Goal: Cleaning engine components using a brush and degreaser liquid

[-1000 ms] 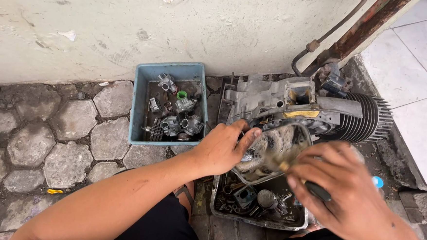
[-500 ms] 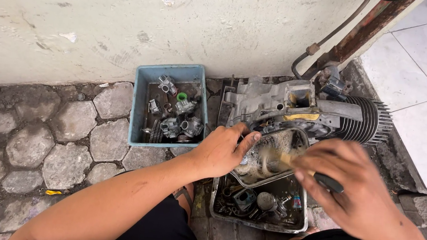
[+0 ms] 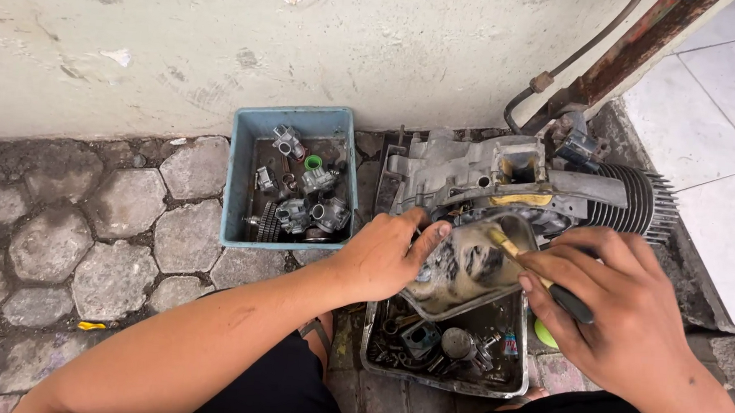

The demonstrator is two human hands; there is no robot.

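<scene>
While the left hand (image 3: 385, 262) grips the engine cover (image 3: 465, 270), the right hand (image 3: 613, 320) holds a brush (image 3: 532, 272) inside it.

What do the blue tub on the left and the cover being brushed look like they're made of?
Blue tub: likely plastic, with a matte, even colour, thick rounded rim and grimy floor.
Cover: seemingly cast metal, probably aluminium, dull grey, with wet dark residue inside.
Left hand steadies it while the right hand holds a brush.

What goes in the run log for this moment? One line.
left hand: grips metal cover | right hand: brush on cover | metal tray below
</scene>
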